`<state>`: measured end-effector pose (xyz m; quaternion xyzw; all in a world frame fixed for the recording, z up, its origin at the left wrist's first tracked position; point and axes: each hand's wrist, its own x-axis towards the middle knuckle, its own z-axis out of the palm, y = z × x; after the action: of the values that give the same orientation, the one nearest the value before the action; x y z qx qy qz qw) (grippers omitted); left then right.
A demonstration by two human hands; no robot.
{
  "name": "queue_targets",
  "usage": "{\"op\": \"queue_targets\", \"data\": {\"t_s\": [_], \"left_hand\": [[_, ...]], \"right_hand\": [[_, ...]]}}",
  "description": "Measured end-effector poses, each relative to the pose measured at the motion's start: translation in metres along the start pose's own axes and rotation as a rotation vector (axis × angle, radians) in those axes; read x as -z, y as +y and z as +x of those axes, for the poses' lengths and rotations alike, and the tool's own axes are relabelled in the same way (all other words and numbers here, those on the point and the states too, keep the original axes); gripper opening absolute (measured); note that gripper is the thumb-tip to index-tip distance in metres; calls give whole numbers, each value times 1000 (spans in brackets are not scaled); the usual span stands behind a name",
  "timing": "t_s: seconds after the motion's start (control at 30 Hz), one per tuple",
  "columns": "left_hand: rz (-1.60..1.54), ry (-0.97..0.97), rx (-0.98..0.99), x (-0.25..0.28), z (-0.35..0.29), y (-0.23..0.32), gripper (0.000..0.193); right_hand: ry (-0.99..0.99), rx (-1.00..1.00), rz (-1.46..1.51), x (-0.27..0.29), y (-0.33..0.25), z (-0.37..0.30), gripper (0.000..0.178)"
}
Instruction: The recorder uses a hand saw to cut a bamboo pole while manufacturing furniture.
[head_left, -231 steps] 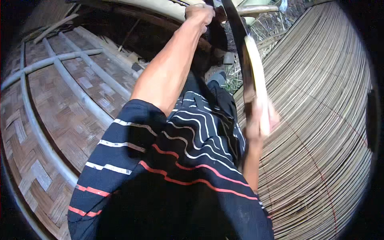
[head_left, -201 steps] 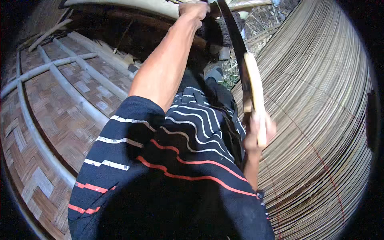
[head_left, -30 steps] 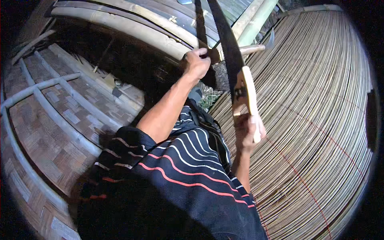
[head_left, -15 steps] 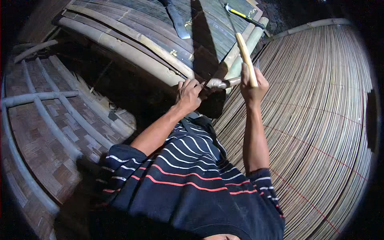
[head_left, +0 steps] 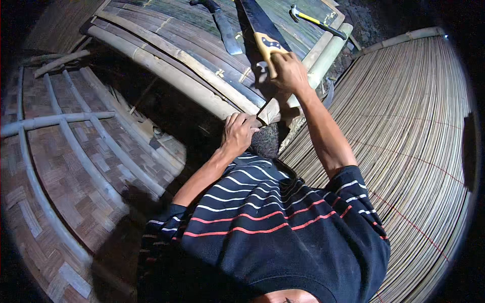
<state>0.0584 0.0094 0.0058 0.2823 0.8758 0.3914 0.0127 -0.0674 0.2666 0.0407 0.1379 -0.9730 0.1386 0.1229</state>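
My right hand (head_left: 289,73) is closed around the light wooden handle (head_left: 267,43) of a handsaw, whose dark blade (head_left: 255,19) points away over a bamboo-slat platform (head_left: 174,28). At the platform's near corner, my left hand (head_left: 238,132) has its fingers bent over the end of a short piece of wood (head_left: 271,110). That piece lies just below the right wrist, apart from the saw. Part of the wood is hidden under my left fingers.
On the platform lie a broad-bladed knife (head_left: 226,33) and a hammer with a yellow and black handle (head_left: 318,23). Thick bamboo poles (head_left: 166,76) edge it. Bundled thin sticks (head_left: 404,121) spread at the right; a woven panel with bamboo ribs (head_left: 65,177) stands at the left.
My right hand has moved forward and left with the saw, from right of the corner to over the platform. The saw has turned so its side faces up. My left hand stays at the wood.
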Motion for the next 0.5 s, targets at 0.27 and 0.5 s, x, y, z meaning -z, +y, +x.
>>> {"op": "queue_targets", "data": {"t_s": [0.27, 0.5], "left_hand": [[-9, 43, 9, -6, -4, -2, 37], [19, 79, -29, -7, 3, 2, 39]], "right_hand": [[-111, -208, 121, 56, -68, -100, 34], [-183, -236, 48, 48, -54, -128, 25]]}}
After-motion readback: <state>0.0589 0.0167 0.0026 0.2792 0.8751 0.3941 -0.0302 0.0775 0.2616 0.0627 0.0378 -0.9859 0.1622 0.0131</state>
